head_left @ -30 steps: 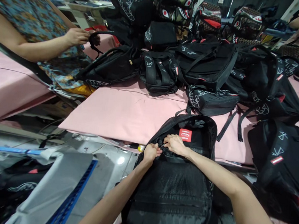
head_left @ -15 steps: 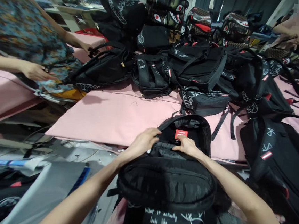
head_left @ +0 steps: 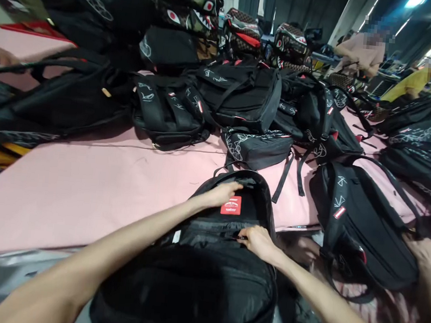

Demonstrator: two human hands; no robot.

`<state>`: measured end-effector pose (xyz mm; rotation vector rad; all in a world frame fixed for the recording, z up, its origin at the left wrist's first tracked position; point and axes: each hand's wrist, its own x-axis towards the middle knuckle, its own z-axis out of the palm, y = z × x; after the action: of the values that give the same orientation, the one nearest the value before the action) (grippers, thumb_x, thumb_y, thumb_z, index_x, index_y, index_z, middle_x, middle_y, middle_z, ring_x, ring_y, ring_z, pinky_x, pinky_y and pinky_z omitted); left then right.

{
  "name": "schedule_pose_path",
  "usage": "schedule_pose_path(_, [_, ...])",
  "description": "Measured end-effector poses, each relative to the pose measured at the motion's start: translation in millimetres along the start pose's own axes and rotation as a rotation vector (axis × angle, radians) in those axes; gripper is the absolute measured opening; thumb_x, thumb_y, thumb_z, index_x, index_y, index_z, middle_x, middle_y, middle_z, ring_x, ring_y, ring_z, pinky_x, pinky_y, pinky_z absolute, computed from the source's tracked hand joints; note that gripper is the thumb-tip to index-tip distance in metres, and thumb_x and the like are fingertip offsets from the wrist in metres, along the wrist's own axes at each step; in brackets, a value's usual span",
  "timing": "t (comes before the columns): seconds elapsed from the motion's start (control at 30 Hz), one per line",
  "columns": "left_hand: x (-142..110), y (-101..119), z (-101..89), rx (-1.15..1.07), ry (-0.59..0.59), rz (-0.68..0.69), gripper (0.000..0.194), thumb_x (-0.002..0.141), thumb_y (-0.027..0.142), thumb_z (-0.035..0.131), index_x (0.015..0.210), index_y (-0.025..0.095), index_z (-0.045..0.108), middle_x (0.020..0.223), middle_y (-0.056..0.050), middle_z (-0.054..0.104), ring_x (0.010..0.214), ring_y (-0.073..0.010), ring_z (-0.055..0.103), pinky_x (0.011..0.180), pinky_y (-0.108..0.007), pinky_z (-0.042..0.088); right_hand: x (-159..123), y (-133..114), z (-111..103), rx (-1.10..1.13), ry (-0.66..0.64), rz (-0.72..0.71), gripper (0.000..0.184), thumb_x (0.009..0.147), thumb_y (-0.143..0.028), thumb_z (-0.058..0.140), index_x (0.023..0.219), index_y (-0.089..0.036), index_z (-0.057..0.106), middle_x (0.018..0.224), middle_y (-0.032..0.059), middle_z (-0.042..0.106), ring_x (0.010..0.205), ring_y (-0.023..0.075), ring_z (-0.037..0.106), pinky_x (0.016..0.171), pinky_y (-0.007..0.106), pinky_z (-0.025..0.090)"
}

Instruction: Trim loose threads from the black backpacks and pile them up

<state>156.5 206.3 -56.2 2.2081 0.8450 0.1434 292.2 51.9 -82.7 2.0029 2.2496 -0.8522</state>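
Observation:
A black backpack (head_left: 189, 285) lies unzipped in front of me, its front flap folded down toward me. Inside, a red label (head_left: 231, 205) is sewn on the back panel, and a small white tag (head_left: 176, 236) shows at the left edge. My left hand (head_left: 222, 193) reaches over the opening, fingers stretched out against the upper inside, just above the label. Lower and to the right, my right hand (head_left: 258, 241) has its fingers pinched at the edge of an inner pocket (head_left: 209, 229). A small dark piece shows at its fingertips, too small to name.
Several black backpacks (head_left: 240, 91) are heaped across the pink table (head_left: 85, 185). Another backpack (head_left: 368, 225) stands at right, touched by a co-worker's hand (head_left: 428, 255). Patterned bags (head_left: 244, 31) are stacked behind. Another person's hand (head_left: 0, 55) is at far left.
My view has turned right. My left hand has gone from the bag's left rim to its upper inside. My right hand has left the label and moved down to the inner pocket's edge.

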Motion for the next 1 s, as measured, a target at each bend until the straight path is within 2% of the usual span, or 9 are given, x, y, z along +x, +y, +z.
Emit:
schedule_pose_path(0.13, [6.7, 10.0, -39.7, -0.268, 0.015, -0.08, 0.043, 0.079, 0.015, 0.044, 0.12, 0.008, 0.052, 0.127, -0.012, 0.054, 0.112, -0.02, 0.053, 0.097, -0.033, 0.04, -2.9, 6.6, -13.3, 0.3, 0.137, -0.113, 0.016, 0.08, -0.024, 0.057, 0.089, -0.023, 0.07, 0.092, 0.0045, 0.07, 0.086, 0.0198, 0.064, 0.074, 0.026, 0.044])
schedule_pose_path(0.27, [-42.1, 11.6, -88.1, -0.437, -0.019, -0.159, 0.038, 0.074, 0.028, 0.056, 0.109, 0.012, 0.059, 0.114, -0.009, 0.063, 0.1, -0.0214, 0.06, 0.086, -0.036, 0.048, -23.5, 33.2, -33.9, 0.884, 0.511, -0.111, 0.024, 0.082, -0.035, 0.053, 0.087, -0.018, 0.069, 0.089, 0.0051, 0.069, 0.083, 0.0174, 0.062, 0.076, 0.028, 0.046])
schedule_pose_path(0.33, [-72.2, 16.7, -112.6, -0.496, 0.173, -0.262, 0.036, 0.074, 0.032, 0.056, 0.105, 0.014, 0.06, 0.105, -0.007, 0.067, 0.091, -0.02, 0.064, 0.083, -0.038, 0.05, -39.3, 52.6, -30.1, 1.04, 0.694, 0.085, 0.03, 0.081, -0.041, 0.053, 0.088, -0.016, 0.069, 0.083, 0.0062, 0.068, 0.078, 0.0184, 0.061, 0.073, 0.03, 0.046])
schedule_pose_path(0.43, [-102.4, 39.2, -129.1, -0.309, 0.616, -0.273, 0.029, 0.077, 0.034, 0.055, 0.102, 0.019, 0.061, 0.097, -0.002, 0.068, 0.092, -0.0176, 0.063, 0.088, -0.039, 0.047, -60.5, 70.5, -0.8, 1.057, 0.704, 0.229, 0.031, 0.074, -0.041, 0.061, 0.088, -0.015, 0.069, 0.084, 0.0072, 0.068, 0.079, 0.0205, 0.06, 0.076, 0.033, 0.046])
schedule_pose_path(0.53, [-104.5, 72.8, -95.7, -0.065, 0.819, 0.022, 0.021, 0.081, 0.036, 0.053, 0.099, 0.027, 0.06, 0.099, 0.002, 0.066, 0.096, -0.0152, 0.06, 0.092, -0.035, 0.045, -72.3, 67.6, 34.9, 1.058, 0.709, 0.237, 0.031, 0.072, -0.038, 0.062, 0.094, -0.016, 0.067, 0.093, 0.0065, 0.066, 0.087, 0.0206, 0.059, 0.082, 0.034, 0.044])
schedule_pose_path(0.63, [-84.6, 100.1, -14.0, 0.137, 0.44, 0.437, 0.017, 0.082, 0.029, 0.053, 0.096, 0.023, 0.062, 0.097, -0.001, 0.066, 0.095, -0.0177, 0.058, 0.086, -0.035, 0.046, -80.1, 56.4, 55.5, 1.081, 0.797, 0.273, 0.026, 0.074, -0.034, 0.059, 0.092, -0.017, 0.065, 0.086, 0.0042, 0.064, 0.082, 0.0183, 0.058, 0.079, 0.032, 0.044])
schedule_pose_path(0.73, [-60.4, 113.3, 73.3, 0.376, 0.089, 0.449, 0.019, 0.081, 0.023, 0.056, 0.099, 0.02, 0.061, 0.089, -0.004, 0.065, 0.085, -0.0194, 0.057, 0.074, -0.033, 0.048, -88.5, 49.2, 64.1, 1.031, 0.861, 0.225, 0.019, 0.07, -0.028, 0.063, 0.086, -0.018, 0.065, 0.087, 0.0035, 0.062, 0.08, 0.0176, 0.056, 0.074, 0.028, 0.044])
schedule_pose_path(0.8, [-48.5, 117.7, 110.6, 0.518, 0.019, 0.393, 0.024, 0.076, 0.029, 0.063, 0.096, 0.017, 0.06, 0.092, -0.007, 0.062, 0.087, -0.0234, 0.056, 0.073, -0.037, 0.046, -91.3, 47.4, 67.4, 1.011, 0.922, 0.203, 0.015, 0.069, -0.026, 0.063, 0.082, -0.018, 0.065, 0.09, 0.0041, 0.062, 0.082, 0.0178, 0.055, 0.074, 0.028, 0.043])
schedule_pose_path(1.0, [-39.4, 123.8, 115.9, 0.578, -0.024, 0.314, 0.013, 0.081, 0.023, 0.054, 0.085, 0.014, 0.062, 0.09, -0.008, 0.061, 0.085, -0.0226, 0.056, 0.072, -0.034, 0.044, -81.2, 42.3, 50.1, 1.101, 1.029, 0.165, 0.018, 0.075, -0.032, 0.058, 0.065, -0.016, 0.057, 0.065, -0.0011, 0.054, 0.064, 0.0134, 0.049, 0.064, 0.025, 0.041])
